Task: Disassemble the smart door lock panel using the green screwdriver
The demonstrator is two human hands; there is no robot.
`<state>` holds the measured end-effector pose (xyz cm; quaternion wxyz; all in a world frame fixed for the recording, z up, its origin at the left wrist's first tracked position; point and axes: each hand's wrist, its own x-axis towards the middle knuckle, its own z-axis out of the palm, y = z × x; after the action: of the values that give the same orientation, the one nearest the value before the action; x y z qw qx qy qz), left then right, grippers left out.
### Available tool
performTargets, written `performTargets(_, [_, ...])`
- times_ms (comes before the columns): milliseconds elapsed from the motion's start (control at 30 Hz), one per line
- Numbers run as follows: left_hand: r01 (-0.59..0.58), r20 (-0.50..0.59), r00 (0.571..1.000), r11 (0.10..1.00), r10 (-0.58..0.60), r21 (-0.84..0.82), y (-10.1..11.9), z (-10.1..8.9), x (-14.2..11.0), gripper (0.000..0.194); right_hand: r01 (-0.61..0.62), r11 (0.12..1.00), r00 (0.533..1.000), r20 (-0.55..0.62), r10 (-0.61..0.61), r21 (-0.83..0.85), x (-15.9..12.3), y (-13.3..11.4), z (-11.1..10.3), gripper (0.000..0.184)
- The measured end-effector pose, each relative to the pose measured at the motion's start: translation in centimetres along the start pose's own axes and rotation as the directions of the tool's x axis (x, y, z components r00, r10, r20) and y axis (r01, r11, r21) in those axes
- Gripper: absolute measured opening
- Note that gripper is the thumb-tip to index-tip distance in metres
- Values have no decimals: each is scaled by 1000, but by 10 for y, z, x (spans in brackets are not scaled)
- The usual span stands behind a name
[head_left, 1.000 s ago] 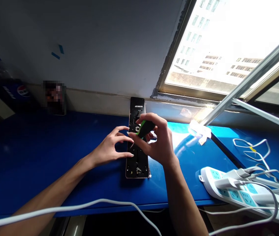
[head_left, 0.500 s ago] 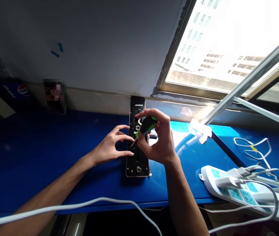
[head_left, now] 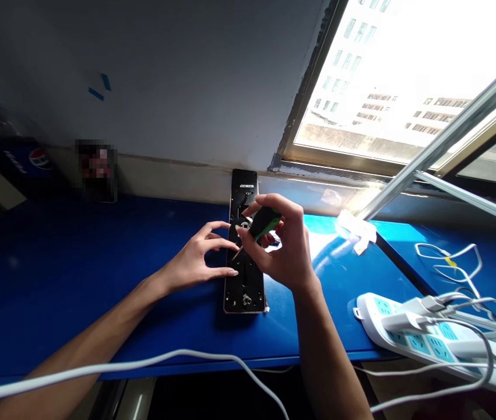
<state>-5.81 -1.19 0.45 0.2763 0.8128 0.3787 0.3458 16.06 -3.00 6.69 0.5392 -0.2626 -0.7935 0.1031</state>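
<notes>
Tightly, the right hand point(head_left: 280, 248) pinches a green screwdriver point(head_left: 265, 224), its tip just over a black lock plate point(head_left: 244, 291) lying flat on a blue shelf point(head_left: 77, 291). The left hand point(head_left: 199, 254), open with fingers spread, touches the plate's edge. A power strip point(head_left: 422, 344) holds plugs off to the right.

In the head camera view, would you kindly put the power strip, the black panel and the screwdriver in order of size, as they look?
1. White power strip, though its nearness to the camera makes its lead unsure.
2. Long black panel.
3. Green-handled screwdriver, held in the right hand.
</notes>
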Motion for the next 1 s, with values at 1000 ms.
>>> performTargets(1000, [-29, 3, 1000, 999, 29, 17, -6, 2, -1, 44, -85, 996, 996, -21, 85, 38, 1, -4, -3, 61])
